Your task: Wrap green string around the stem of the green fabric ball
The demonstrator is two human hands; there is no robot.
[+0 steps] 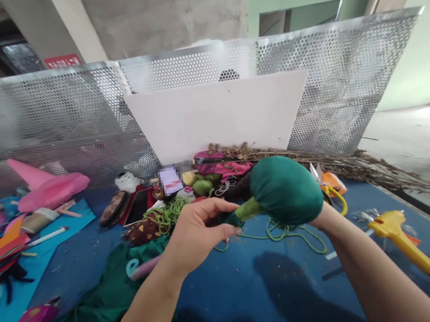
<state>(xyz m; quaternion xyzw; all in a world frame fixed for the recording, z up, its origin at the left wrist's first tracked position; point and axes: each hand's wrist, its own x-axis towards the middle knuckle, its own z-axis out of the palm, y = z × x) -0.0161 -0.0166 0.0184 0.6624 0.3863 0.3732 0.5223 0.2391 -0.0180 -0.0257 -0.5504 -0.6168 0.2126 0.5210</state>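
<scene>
Left hand (196,232) pinches the green ball (286,189) by its tail (233,218), right hand (320,217) behind it, grip hidden.

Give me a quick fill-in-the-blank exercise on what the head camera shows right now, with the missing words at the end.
1. Most of the right hand is hidden ____ the round green bundle.
2. The bangled hand, which pinches the bundle's narrow stem, is the person's ____ hand.
3. The glue gun is mainly ____ in colour.
4. The tabletop is coloured ____.

Missing words: behind; left; yellow; blue.
</scene>
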